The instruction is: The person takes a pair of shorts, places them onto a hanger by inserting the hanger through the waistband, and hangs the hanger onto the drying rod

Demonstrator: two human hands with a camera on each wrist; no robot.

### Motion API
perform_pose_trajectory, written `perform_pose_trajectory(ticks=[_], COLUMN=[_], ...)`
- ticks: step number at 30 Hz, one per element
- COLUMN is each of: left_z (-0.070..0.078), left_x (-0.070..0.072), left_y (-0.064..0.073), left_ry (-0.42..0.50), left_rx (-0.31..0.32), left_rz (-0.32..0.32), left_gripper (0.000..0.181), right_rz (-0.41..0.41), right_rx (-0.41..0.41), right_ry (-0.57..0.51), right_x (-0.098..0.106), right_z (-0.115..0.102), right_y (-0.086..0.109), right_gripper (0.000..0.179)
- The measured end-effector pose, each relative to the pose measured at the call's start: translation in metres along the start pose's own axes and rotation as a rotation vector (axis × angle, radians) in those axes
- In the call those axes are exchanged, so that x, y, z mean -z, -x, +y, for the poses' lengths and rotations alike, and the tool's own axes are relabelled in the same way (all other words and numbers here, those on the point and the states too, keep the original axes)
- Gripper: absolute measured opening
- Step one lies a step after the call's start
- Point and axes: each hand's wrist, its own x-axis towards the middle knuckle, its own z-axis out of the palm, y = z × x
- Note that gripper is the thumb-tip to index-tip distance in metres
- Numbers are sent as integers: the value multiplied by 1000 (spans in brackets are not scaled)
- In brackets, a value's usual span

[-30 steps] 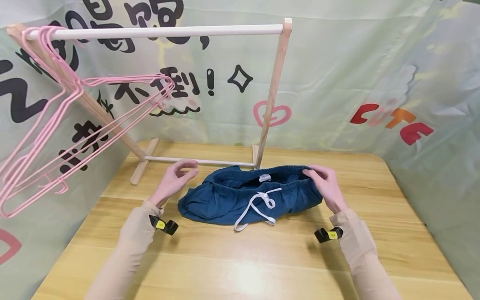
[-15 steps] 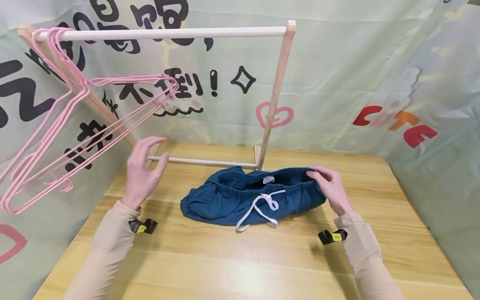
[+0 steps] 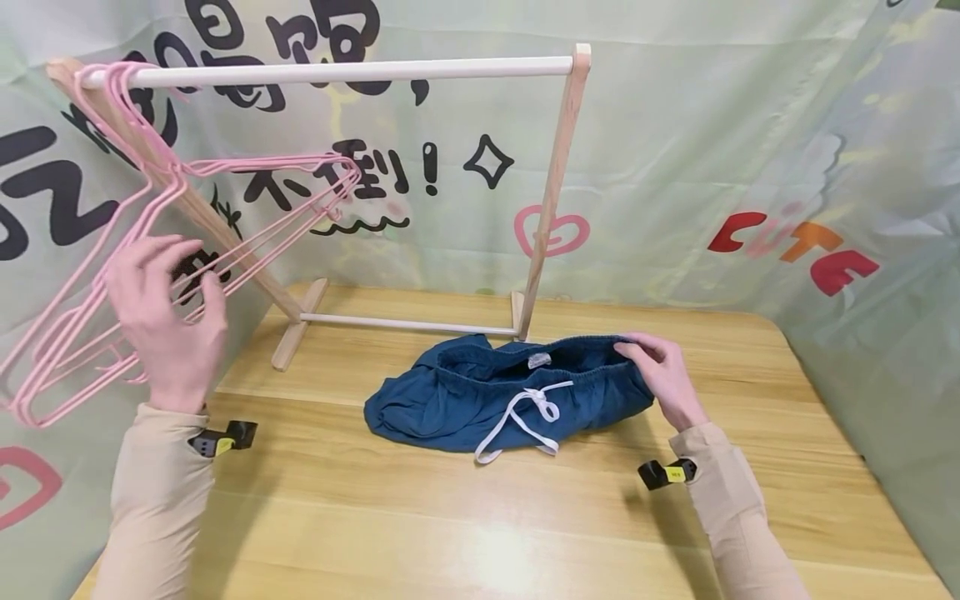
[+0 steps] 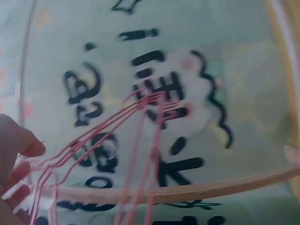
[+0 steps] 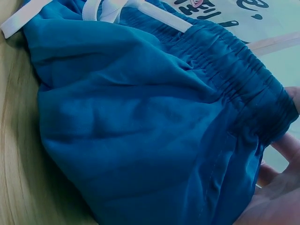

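Dark blue drawstring shorts lie bunched on the table, the waistband gaping upward and a white drawstring tied in front. My right hand pinches the right end of that elastic waistband, thumb on one side and fingers on the other. Over at the left, my left hand is raised with fingers spread and curved, holding nothing. It overlaps the pink hangers in the head view. In the left wrist view its fingers are close to the hangers' wires; I cannot tell whether they touch.
A clothes rack with a white top rail and wooden posts stands on the wooden table behind the shorts. Several hangers hang at the rail's left end. A printed cloth backdrop encloses the back and sides.
My left hand has left the area beside the shorts, moving left and up to the hangers. The right hand stays at the waistband, and the shorts lie nearly unchanged.
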Motion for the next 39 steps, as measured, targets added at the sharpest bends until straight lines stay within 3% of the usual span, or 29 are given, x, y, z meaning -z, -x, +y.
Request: perform_pose_trajectory(ticks=[2, 4, 10, 15, 19, 28, 35, 39], left_z=[1, 1, -6, -10, -9, -9, -11, -12], left_x=[5, 10, 20, 20, 20, 30, 27, 27], left_y=[-5, -9, -15, -21, -27, -40, -42, -43], left_ry=[-34, -87, -296, -384, -391, -298, -310, -312], left_rx=[40, 65, 44, 88, 124, 135, 122, 101], left_rz=[27, 16, -140, -164, -172, -210, -107, -88], left_gripper=[33, 36, 47, 52, 51, 29, 25, 25], right_rz=[4, 6, 2, 1, 5, 4, 5, 0], right_rx=[1, 2, -1, 0, 4, 14, 10, 9], right_ry=[2, 3, 9, 9, 5, 6, 5, 7], right_x=[0, 0, 0, 1, 1, -1, -1, 0], right_z=[0, 0, 1, 1, 1, 5, 6, 7], right_y=[0, 0, -1, -1, -1, -3, -3, -3], right_gripper=[38, 37, 36, 37, 36, 38, 38, 39])
